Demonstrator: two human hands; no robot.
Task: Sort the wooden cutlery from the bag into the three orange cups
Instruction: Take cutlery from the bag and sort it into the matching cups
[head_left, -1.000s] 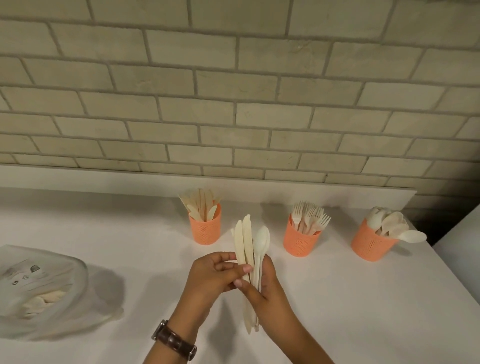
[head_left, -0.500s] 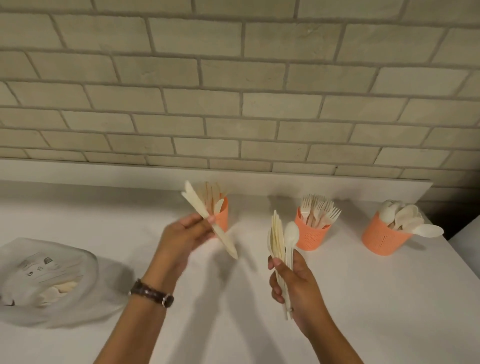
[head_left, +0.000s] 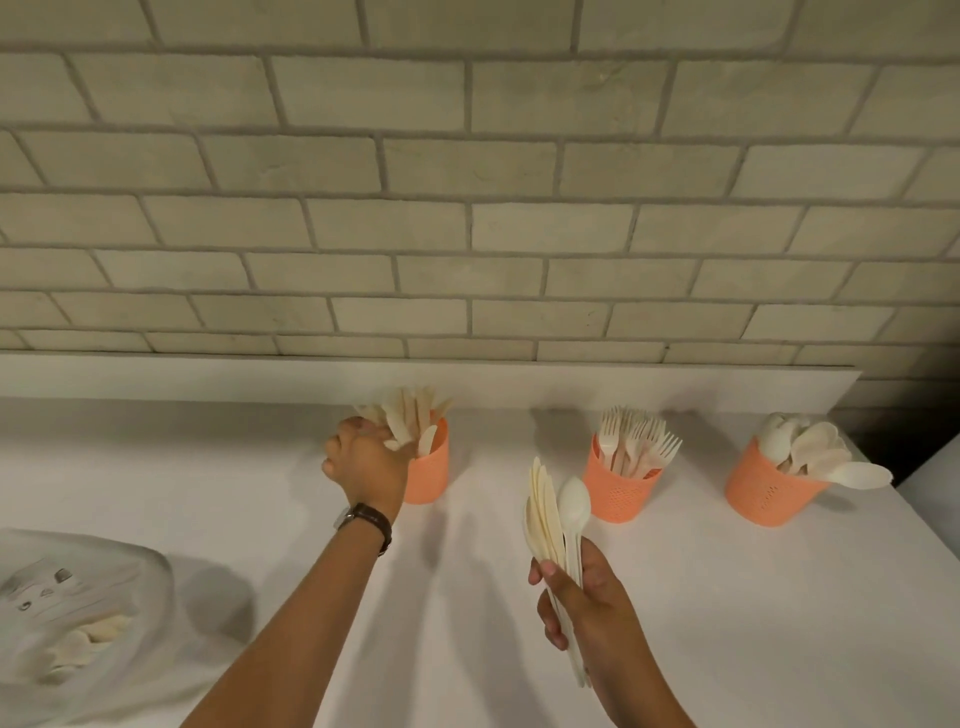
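Note:
Three orange cups stand in a row on the white counter: the left cup (head_left: 430, 480) with wooden knives, the middle cup (head_left: 617, 493) with forks, the right cup (head_left: 763, 493) with spoons. My left hand (head_left: 363, 462) is at the left cup's rim, fingers curled round a wooden knife (head_left: 396, 428) that stands among the knives there. My right hand (head_left: 587, 618) grips an upright bundle of cutlery (head_left: 545, 512), several knives and one spoon (head_left: 574, 506), in front of the middle cup.
A clear plastic bag (head_left: 67, 623) with more wooden cutlery lies at the front left of the counter. A brick wall and a low white ledge (head_left: 467, 376) close off the back. The counter's right edge runs just beyond the spoon cup.
My left hand drew one knife from the bundle, carried it left and away, and now has it at the knife cup. My right hand stayed in place with the rest.

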